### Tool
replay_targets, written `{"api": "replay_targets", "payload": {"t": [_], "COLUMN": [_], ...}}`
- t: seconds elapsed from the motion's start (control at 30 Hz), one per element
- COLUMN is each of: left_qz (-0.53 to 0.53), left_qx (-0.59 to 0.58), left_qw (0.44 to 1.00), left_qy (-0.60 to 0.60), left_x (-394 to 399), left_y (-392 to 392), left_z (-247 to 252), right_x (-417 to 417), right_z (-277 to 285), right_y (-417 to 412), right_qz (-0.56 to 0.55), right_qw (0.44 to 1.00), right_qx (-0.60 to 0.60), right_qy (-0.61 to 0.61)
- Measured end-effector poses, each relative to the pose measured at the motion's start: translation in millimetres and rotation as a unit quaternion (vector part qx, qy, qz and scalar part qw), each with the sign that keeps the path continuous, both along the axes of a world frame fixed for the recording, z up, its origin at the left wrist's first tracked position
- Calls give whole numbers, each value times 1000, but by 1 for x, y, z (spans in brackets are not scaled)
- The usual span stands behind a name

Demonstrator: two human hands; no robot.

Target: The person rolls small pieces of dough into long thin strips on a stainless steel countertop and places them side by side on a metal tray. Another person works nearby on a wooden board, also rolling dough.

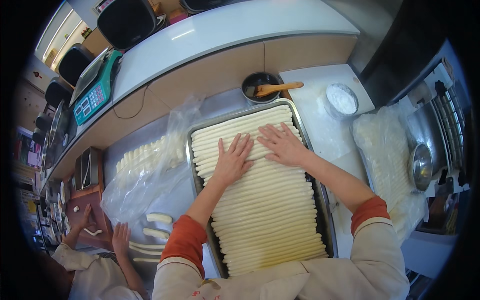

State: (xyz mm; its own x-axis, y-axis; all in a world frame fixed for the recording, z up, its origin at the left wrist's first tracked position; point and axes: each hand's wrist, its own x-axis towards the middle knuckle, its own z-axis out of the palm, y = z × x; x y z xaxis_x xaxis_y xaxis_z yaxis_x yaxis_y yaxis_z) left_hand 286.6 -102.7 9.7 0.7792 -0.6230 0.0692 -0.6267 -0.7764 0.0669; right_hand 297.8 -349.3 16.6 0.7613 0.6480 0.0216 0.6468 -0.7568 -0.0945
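Observation:
A deep metal tray (188,150) lies before me, filled with long ropes of pale dough (262,210) in close, parallel rows. My left hand (233,159) rests flat on the ropes in the upper part of the tray, fingers apart. Beside it, my right hand (285,148) is spread palm down over the same rows, nearer the tray's right rim. Neither hand grips anything. The dough near my body has a yellowish sheen. Just past the tray's far edge, a wooden brush (275,88) leans across a dark-lined pot (247,80).
Clear plastic sheeting (150,187) partly covers dough pieces (142,152) at left. Nearby, a co-worker's hand (122,238) is beside loose dough strips (148,245). A bowl of white powder (342,99), a plastic-covered tray (384,150) and a metal bowl (420,167) stand at right.

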Motion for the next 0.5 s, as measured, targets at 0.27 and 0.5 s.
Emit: {"api": "replay_targets", "payload": {"t": [0.27,0.5], "left_qz": [27,228], "left_qx": [-12,-28], "left_qw": [1000,973], "left_qy": [-10,-38], "left_x": [2,-10], "left_y": [6,58], "left_z": [-16,-10], "right_x": [-4,-6], "right_z": [-3,-4], "right_y": [20,-11], "right_qz": [-4,-65], "right_qw": [999,998], "right_qx": [-11,-20], "right_qy": [36,11]}}
